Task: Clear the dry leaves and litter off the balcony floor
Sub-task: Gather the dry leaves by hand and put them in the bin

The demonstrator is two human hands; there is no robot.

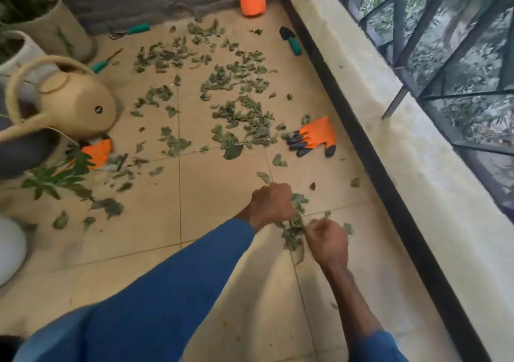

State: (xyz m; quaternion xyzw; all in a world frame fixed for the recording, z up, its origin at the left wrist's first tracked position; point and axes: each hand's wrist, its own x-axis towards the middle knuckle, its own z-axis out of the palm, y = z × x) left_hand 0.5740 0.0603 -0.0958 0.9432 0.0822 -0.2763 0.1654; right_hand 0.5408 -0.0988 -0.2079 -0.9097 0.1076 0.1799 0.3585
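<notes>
Two hands, one clump: left hand (271, 206) and right hand (326, 240), both fisted knuckles-up, low over the tiled floor (139, 236), clutching a bunch of dry leaves (294, 229) between them. Most scattered leaves (244, 119) lie beyond, near the orange glove (317, 133). Recommended: squeeze lightly so brittle pieces don't crumble, and rake stragglers inward before lifting.
</notes>
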